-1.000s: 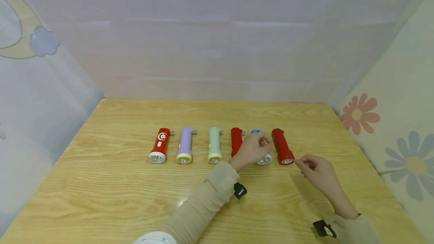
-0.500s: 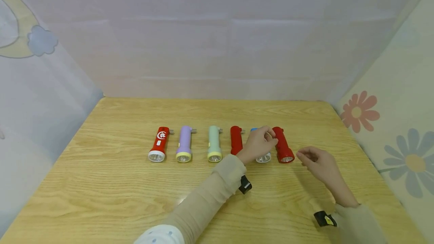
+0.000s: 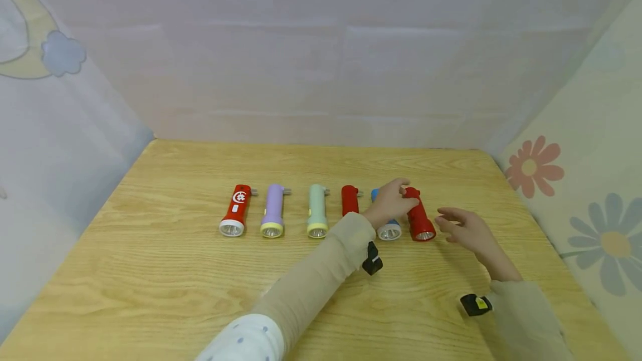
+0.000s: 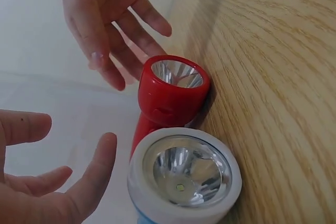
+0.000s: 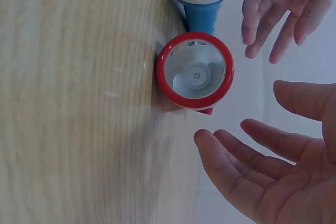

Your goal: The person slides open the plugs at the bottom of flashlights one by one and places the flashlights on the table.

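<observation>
Rightmost in a row of flashlights lies a red flashlight (image 3: 420,219), its lens toward me. My left hand (image 3: 392,203) hovers over the blue flashlight (image 3: 389,230) with the white rim and hides part of it. Its fingertips reach toward the red flashlight's far end; the left wrist view shows its loosely bent fingers (image 4: 97,174) apart from both flashlights. To the right of the red flashlight is my right hand (image 3: 467,230), fingers parted and relaxed. In the right wrist view nothing lies between its thumb and fingers (image 5: 239,166).
Leftward in the row are a second red flashlight (image 3: 350,199), a mint-green one (image 3: 317,208), a purple one (image 3: 273,205) and a red one with a white rim (image 3: 238,205). Several show plug prongs. The wooden table (image 3: 175,272) meets cloth-covered walls.
My left hand has moved right and away from me, uncovering the blue flashlight's lens. The right hand's fingers have spread apart and the hand has risen a little. The flashlights stay in place.
</observation>
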`<state>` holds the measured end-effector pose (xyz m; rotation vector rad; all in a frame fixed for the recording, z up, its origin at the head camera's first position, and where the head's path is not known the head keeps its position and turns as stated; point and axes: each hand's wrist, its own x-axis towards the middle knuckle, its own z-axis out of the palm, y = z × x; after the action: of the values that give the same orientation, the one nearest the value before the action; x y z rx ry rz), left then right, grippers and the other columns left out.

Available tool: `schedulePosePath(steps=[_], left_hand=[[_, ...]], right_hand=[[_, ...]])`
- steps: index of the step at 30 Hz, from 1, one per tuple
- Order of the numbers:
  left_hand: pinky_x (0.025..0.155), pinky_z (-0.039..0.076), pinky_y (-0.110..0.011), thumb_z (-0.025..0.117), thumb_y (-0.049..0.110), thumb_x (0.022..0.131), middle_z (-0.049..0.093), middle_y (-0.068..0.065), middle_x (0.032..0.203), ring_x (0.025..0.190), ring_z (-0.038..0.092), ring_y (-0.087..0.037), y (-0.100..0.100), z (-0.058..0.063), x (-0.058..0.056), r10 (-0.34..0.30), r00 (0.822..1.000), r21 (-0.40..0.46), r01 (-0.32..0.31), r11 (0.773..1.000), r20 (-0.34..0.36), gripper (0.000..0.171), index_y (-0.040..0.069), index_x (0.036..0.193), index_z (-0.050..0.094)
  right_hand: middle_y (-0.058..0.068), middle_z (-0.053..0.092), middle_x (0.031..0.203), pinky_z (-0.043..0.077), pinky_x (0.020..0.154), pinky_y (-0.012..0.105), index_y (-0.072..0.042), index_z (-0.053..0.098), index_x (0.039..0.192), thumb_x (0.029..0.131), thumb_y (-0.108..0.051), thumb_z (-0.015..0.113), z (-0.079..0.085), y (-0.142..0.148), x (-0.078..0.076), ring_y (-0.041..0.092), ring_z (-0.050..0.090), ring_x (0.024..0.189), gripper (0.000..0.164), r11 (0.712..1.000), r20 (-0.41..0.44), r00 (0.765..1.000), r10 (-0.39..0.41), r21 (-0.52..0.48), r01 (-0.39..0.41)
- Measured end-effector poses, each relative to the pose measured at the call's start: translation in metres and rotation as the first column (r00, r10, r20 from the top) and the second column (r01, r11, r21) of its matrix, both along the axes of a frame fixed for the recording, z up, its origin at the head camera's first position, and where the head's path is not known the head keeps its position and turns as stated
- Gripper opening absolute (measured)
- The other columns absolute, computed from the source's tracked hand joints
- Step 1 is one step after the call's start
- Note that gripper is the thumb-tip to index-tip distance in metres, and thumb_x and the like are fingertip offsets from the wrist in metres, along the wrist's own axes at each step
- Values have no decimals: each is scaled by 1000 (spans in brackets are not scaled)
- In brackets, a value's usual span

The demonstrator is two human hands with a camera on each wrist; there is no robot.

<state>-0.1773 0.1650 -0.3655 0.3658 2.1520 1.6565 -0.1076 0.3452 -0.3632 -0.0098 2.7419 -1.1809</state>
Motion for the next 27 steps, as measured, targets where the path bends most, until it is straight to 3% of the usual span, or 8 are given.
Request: schedulePosePath(steps=[5, 11, 20, 27], left_hand=[[68, 53, -35, 59, 12, 87, 49, -18, 124, 79, 61, -22, 8, -2, -7, -1, 1000, 2, 0, 1000, 28, 51, 7, 135, 41], [66, 54, -35, 58, 12, 87, 50, -17, 126, 83, 62, -25, 16, -4, -16, 13, 999, -72, -10, 997, 36, 54, 5, 137, 38], [69, 53, -37, 56, 7, 88, 48, -15, 129, 88, 62, -27, 21, -10, -19, 30, 993, -76, -21, 997, 117, 54, 5, 138, 37], [74, 51, -30, 55, 4, 86, 44, -9, 135, 107, 52, -21, 23, -17, -25, 6, 998, -188, 6, 982, 61, 56, 9, 139, 37]], right_hand=[[34, 45, 123, 53, 72, 39, 12, 35, 132, 96, -28, 46, -1, 2, -12, 41, 54, 101, 55, 999, 58, 998, 9, -38, -6], [37, 38, 128, 51, 77, 43, 15, 29, 134, 98, -25, 42, -4, 3, -25, 44, 51, 105, 56, 995, 137, 990, 33, -101, -19], [37, 32, 132, 49, 79, 45, 16, 24, 135, 98, -20, 40, -12, 6, -36, 43, 51, 107, 54, 986, 221, 974, 48, -166, -11], [36, 36, 131, 48, 81, 46, 14, 24, 136, 98, -22, 41, -12, 6, -42, 41, 52, 108, 55, 986, 280, 958, 61, -168, -14]])
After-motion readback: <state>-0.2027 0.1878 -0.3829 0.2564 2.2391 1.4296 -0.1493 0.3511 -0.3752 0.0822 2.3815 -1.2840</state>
